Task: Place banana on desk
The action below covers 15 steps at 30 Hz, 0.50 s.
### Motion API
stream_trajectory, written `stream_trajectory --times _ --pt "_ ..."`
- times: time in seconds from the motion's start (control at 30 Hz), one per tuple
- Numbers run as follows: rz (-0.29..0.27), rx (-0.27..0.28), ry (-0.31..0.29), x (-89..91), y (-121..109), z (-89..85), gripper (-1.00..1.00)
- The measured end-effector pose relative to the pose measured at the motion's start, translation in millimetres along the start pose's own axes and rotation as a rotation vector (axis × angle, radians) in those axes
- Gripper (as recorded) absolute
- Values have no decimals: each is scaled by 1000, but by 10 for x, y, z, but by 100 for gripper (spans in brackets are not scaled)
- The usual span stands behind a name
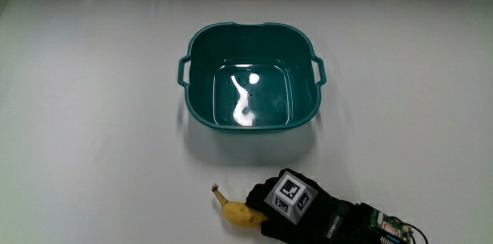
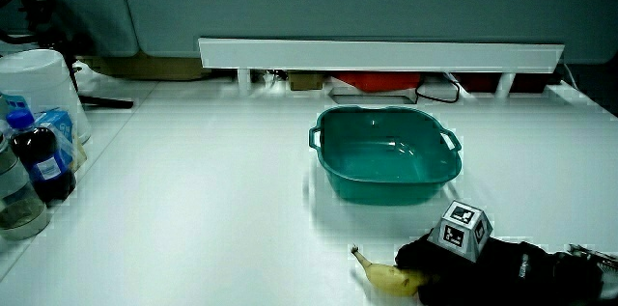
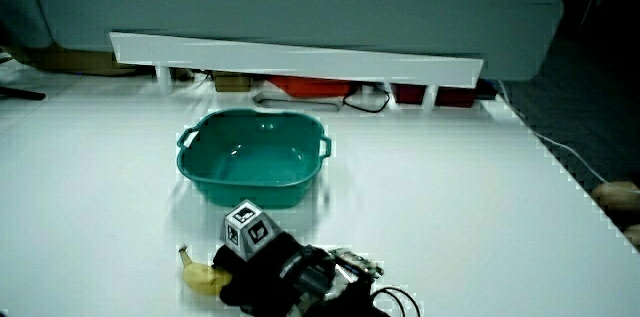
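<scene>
A yellow banana (image 1: 236,211) lies on the white desk (image 1: 92,121), nearer to the person than the teal basin (image 1: 252,75). The gloved hand (image 1: 286,207) rests low on the desk with its fingers curled around the banana's thick end; the stem end sticks out free. The patterned cube (image 1: 292,194) sits on the hand's back. In both side views the banana (image 2: 386,274) (image 3: 200,275) touches the desk with the hand (image 2: 462,263) (image 3: 268,269) still on it. The basin (image 2: 386,156) (image 3: 255,157) holds nothing.
A dark bottle (image 2: 41,163), other bottles and a white container (image 2: 43,84) stand at the desk's edge in a side view. A low partition (image 2: 381,55) with cables and a red thing runs along the desk's farthest edge.
</scene>
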Motion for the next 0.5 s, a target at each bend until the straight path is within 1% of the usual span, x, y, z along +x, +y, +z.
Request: stream_trajectory --times 0.03,0.1,0.13,0.17,0.23,0.27,0.3,0.4,0.43,0.47,0.5 --pt "-2 42 -29 -8 -2 2 0" --pt "-2 36 -26 -6 13 -41 0" --pt "-1 -13 7 -8 18 -51 0" --pt "-1 39 -32 -17 9 -21 0" --pt "-2 25 -14 -12 17 -40 -6" --pt "-4 -15 10 -9 23 -42 -10" --pt "-13 14 -12 -9 24 -37 -13" --pt "-2 -13 -11 -1 55 -45 -23" --pt "-5 -13 -14 0 59 -25 -26" --pt "0 -26 -4 4 67 -28 -29" --pt "-2 -37 -12 10 77 -38 -32"
